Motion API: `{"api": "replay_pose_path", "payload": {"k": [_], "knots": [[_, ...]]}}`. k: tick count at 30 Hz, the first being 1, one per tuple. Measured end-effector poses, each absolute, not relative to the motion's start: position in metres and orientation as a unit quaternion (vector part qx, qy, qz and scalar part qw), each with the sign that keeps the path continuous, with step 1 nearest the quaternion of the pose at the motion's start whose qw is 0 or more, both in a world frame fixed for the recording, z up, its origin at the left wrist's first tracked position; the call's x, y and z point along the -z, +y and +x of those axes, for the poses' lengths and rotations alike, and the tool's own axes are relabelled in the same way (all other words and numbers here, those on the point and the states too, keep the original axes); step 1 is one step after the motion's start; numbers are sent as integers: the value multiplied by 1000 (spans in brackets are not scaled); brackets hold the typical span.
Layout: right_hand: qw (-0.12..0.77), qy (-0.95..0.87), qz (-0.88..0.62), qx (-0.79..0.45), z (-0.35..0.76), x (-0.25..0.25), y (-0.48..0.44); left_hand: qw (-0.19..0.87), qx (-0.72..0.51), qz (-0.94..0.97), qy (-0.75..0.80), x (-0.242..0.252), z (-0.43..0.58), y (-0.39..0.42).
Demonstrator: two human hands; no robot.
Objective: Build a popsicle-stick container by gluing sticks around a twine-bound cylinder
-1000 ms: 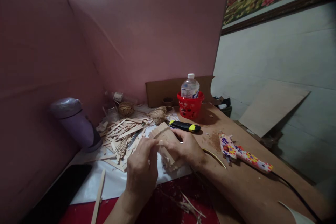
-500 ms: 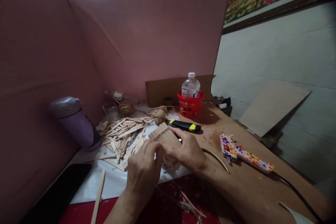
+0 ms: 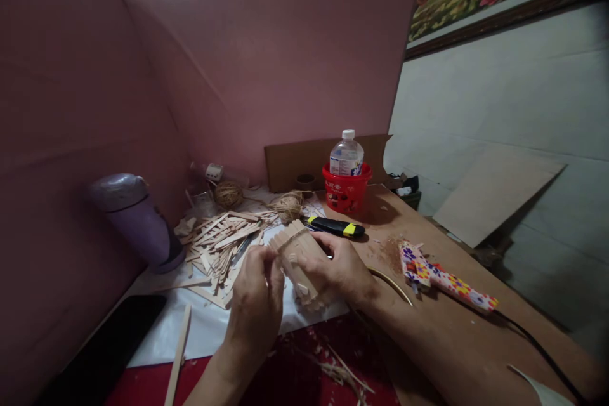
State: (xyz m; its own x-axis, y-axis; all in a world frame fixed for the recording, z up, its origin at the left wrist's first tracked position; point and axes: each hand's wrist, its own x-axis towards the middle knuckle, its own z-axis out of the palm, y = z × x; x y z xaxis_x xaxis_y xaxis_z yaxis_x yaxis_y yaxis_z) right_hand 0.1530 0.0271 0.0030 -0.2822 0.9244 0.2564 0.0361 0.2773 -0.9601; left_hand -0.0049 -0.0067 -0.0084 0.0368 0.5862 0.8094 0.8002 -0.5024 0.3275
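A small box built of pale wooden craft sticks (image 3: 297, 252) is held above the white sheet in the middle of the table. My right hand (image 3: 341, 268) is wrapped round its right side and grips it. My left hand (image 3: 255, 301) is closed at the box's left face, fingertips pinched against the sticks; whether something small sits between those fingers does not show. A loose heap of craft sticks (image 3: 222, 243) lies just left of the box.
A patterned glue gun (image 3: 440, 278) with its cord lies at the right. Behind are a black-and-yellow utility knife (image 3: 335, 227), a red bucket (image 3: 346, 192) holding a water bottle, two twine balls (image 3: 287, 207), a purple flask (image 3: 137, 221), a black phone (image 3: 107, 355). Pink boards wall the back and left.
My left hand has shifted slightly up along the box's left face, and the box has tilted a little in my right hand. Nothing else on the table has moved.
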Motion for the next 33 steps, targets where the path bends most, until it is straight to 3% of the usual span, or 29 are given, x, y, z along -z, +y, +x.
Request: {"api": "replay_pose_path", "payload": {"k": [12,20,22,27,29,33], "knots": [[461,-626,-352,-521,153,-4,29,56,553,-711,-430,3,-5,-13],[462,-633,-336,-523,153,0,29,29,575,-664,-478,2,-8,-11],[460,-626,-324,-539,153,-1,29,-59,585,-627,-510,1,-9,-9],[454,-609,-307,-573,153,-4,26,-422,597,-497,-467,-4,-3,-7],[450,-605,-299,-585,153,-5,26,-487,602,-462,-433,-7,1,-9],[450,-605,-268,-600,152,-3,26,-518,618,-444,-390,-11,6,-13]]}}
